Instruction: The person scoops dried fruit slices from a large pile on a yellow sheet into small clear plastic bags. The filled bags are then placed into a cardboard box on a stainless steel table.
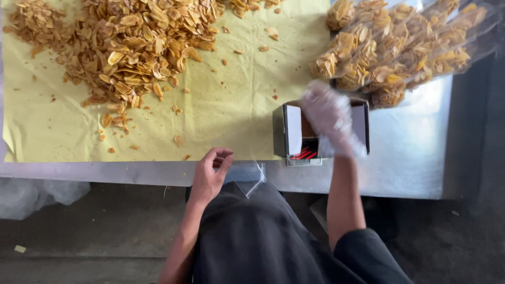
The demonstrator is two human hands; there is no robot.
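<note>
1. Head view, looking down: right hand (330,118) blurred at centre right, wrapped in a thin clear glove, fingers hard to make out; open or closed cannot be told.
2. Hovering over a small open box (321,129), hiding much of its inside; red sticks just visible at the box's lower edge.
3. Left hand (209,176) at lower centre, bare, fingers curled, pinching the edge of a clear bag (250,176), nearly see-through against the table (410,158) rim.
4. Filled bags (400,44) of golden chips at upper right, cut off by the frame.
5. Loose chips (126,47) heaped at upper left on yellow paper (231,105), pile cut off at the top.
</note>
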